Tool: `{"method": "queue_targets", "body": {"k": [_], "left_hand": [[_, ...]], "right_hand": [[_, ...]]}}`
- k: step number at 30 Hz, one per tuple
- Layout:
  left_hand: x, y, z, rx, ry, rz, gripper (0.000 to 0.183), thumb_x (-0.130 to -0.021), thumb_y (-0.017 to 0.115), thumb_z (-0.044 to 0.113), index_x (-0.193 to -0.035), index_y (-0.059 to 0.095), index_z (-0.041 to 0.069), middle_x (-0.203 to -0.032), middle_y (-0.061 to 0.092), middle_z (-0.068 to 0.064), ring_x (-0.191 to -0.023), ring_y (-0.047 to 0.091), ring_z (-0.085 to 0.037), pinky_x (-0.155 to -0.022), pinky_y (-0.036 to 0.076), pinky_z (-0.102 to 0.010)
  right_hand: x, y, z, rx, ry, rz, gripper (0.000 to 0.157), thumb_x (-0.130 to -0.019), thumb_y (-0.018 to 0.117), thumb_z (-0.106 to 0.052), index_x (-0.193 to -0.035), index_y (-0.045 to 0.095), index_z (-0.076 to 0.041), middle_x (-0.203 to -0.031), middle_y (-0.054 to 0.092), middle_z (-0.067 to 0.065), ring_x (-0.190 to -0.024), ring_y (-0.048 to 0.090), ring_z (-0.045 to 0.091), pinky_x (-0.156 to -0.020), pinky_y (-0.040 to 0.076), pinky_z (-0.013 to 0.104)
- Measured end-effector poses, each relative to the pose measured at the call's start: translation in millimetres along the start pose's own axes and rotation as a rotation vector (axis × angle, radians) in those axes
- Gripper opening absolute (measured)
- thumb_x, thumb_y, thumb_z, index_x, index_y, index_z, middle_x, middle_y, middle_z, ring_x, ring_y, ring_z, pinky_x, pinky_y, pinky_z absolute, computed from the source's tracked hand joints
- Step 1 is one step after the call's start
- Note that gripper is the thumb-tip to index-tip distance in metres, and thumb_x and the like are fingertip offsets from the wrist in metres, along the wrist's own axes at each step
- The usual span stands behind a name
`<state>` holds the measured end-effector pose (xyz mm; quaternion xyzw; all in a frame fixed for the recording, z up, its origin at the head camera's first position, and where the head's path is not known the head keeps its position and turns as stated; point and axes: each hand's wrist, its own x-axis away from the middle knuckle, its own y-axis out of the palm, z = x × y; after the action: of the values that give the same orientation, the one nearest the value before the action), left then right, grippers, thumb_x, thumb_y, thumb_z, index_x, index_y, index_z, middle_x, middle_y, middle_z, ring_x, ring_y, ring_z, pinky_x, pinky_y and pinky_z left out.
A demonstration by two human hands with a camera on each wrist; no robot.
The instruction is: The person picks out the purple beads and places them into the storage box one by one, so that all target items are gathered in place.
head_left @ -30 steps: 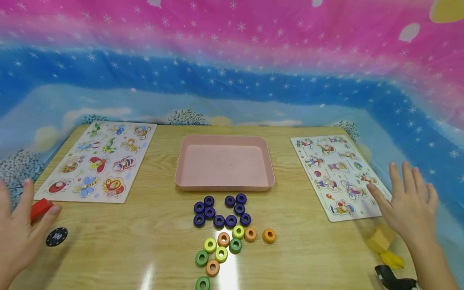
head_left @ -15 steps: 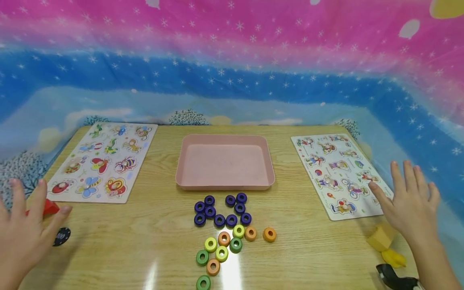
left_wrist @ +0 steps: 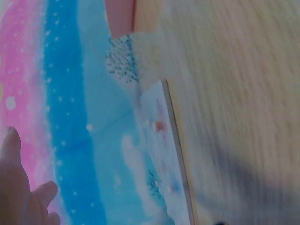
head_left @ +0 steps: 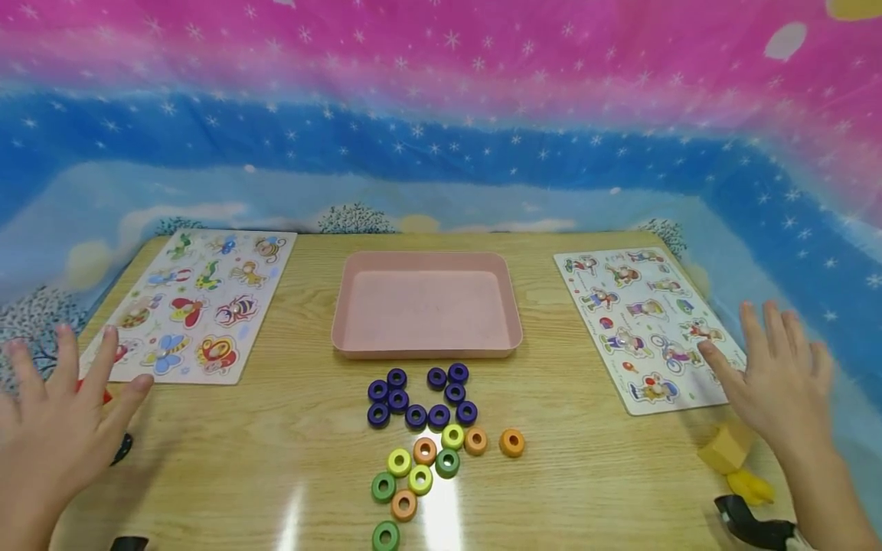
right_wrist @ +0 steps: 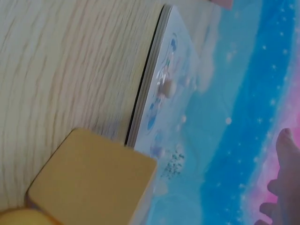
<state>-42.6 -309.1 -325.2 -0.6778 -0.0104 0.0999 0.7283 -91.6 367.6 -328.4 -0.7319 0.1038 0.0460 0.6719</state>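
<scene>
My left hand (head_left: 65, 428) is held over the left side of the table, fingers spread and holding nothing. Partly hidden behind it are a red block (head_left: 106, 396) and a black chip (head_left: 122, 449). On the right, my right hand (head_left: 782, 390) is raised with straight fingers, near a yellow block (head_left: 725, 450) and a small yellow piece (head_left: 751, 487). Between the hands lie several dark purple rings (head_left: 416, 417), with green (head_left: 383, 487), yellow (head_left: 399, 462) and orange rings (head_left: 512, 442) closer to me. The wrist views catch only some fingers (left_wrist: 11, 183) of each hand.
A shallow pink tray (head_left: 427, 354) stands behind the rings. An insect puzzle board (head_left: 207, 306) lies at the left, and a puzzle board with figures (head_left: 644, 329) at the right. Printed cloth (head_left: 441, 153) hangs behind the table (head_left: 262, 436). A black curved object (head_left: 751, 524) shows beside the right wrist.
My left hand has moved rightward, and now covers more of the red block and black chip. The right hand stays almost where it was; the rings and tray have not been moved.
</scene>
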Motion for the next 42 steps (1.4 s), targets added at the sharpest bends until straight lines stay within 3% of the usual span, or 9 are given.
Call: {"method": "queue_targets", "body": {"k": [5,9,12,15,18,22,28,34,42], "left_hand": [[-12.2,2.2,16.2,0.097,0.109,-0.01,0.069,-0.086,0.03,0.05,-0.135,-0.005,0.017,-0.134,-0.023,-0.015,-0.111,-0.033,-0.03,-0.083,-0.024,-0.055],[-26.2,13.0,40.3,0.239,0.27,-0.004,0.063,-0.089,0.034,0.04,-0.136,0.0,0.017,-0.136,-0.02,-0.01,-0.116,-0.028,-0.029,-0.086,-0.021,-0.056],[-33.7,24.7,66.0,0.338,0.38,-0.025,0.06,-0.089,0.037,0.035,-0.136,0.004,0.021,-0.137,-0.016,-0.008,-0.12,-0.021,-0.027,-0.091,-0.011,-0.058],[-40.3,36.8,91.1,0.477,0.437,-0.09,0.058,-0.088,0.04,0.032,-0.136,0.009,0.024,-0.138,-0.013,-0.005,-0.123,-0.012,-0.027,-0.091,0.003,-0.062],[-48.9,49.1,113.7,0.704,0.445,-0.171,0.054,-0.088,0.043,0.03,-0.135,0.015,0.028,-0.14,-0.006,-0.001,-0.125,-0.002,-0.024,-0.093,0.012,-0.058],[-58.2,64.5,134.7,1.047,0.431,-0.261,0.053,-0.088,0.045,0.02,-0.135,0.019,0.019,-0.139,0.007,-0.005,-0.124,0.013,-0.027,-0.097,0.019,-0.046],[-62.6,84.6,146.3,1.374,0.307,-0.309,0.049,-0.088,0.043,0.01,-0.132,0.023,0.002,-0.135,0.02,-0.015,-0.121,0.022,-0.027,-0.096,0.026,-0.029],[-64.9,100.1,146.4,1.535,0.254,-0.309,0.049,-0.086,0.046,0.006,-0.13,0.025,-0.001,-0.137,0.017,-0.012,-0.122,0.021,-0.026,-0.09,0.031,-0.017],[-63.8,105.8,146.6,1.563,0.233,-0.376,0.053,-0.086,0.048,0.01,-0.132,0.022,0.002,-0.139,0.01,-0.009,-0.124,0.014,-0.021,-0.094,0.025,-0.019]], "right_hand": [[-4.1,3.8,-9.7,-0.063,-0.089,0.002,0.075,-0.084,0.04,-0.047,-0.136,0.002,-0.01,-0.138,-0.003,0.018,-0.123,-0.008,0.033,-0.091,-0.007,0.058],[-13.2,10.0,-33.5,-0.144,-0.209,0.044,0.073,-0.083,0.046,-0.042,-0.136,0.006,-0.012,-0.139,0.003,0.016,-0.123,0.002,0.036,-0.09,0.002,0.061],[-18.5,16.8,-62.0,-0.214,-0.311,0.026,0.072,-0.081,0.05,-0.04,-0.136,0.011,-0.016,-0.137,0.01,0.017,-0.12,0.013,0.039,-0.086,0.014,0.063],[-17.4,23.5,-94.9,-0.289,-0.394,-0.059,0.069,-0.08,0.052,-0.041,-0.135,0.018,-0.02,-0.135,0.019,0.017,-0.116,0.025,0.039,-0.08,0.029,0.06],[-13.4,30.7,-125.6,-0.385,-0.516,-0.124,0.061,-0.078,0.057,-0.036,-0.13,0.031,-0.02,-0.124,0.036,0.01,-0.104,0.042,0.03,-0.073,0.043,0.046],[-7.0,41.2,-159.2,-0.558,-0.691,-0.253,0.047,-0.075,0.063,-0.027,-0.118,0.046,-0.019,-0.105,0.049,0.002,-0.087,0.05,0.017,-0.066,0.047,0.029],[-1.5,52.7,-187.0,-0.69,-0.818,-0.459,0.033,-0.073,0.065,-0.021,-0.104,0.056,-0.014,-0.094,0.055,0.0,-0.08,0.052,0.013,-0.067,0.046,0.023],[-0.7,58.8,-199.6,-0.607,-0.845,-0.498,0.028,-0.071,0.068,-0.022,-0.096,0.059,-0.014,-0.09,0.056,-0.006,-0.079,0.051,0.007,-0.069,0.044,0.02],[4.4,67.4,-207.1,-0.581,-0.856,-0.525,0.028,-0.072,0.066,-0.026,-0.097,0.059,-0.015,-0.086,0.053,-0.011,-0.076,0.049,0.005,-0.066,0.044,0.017]]}}
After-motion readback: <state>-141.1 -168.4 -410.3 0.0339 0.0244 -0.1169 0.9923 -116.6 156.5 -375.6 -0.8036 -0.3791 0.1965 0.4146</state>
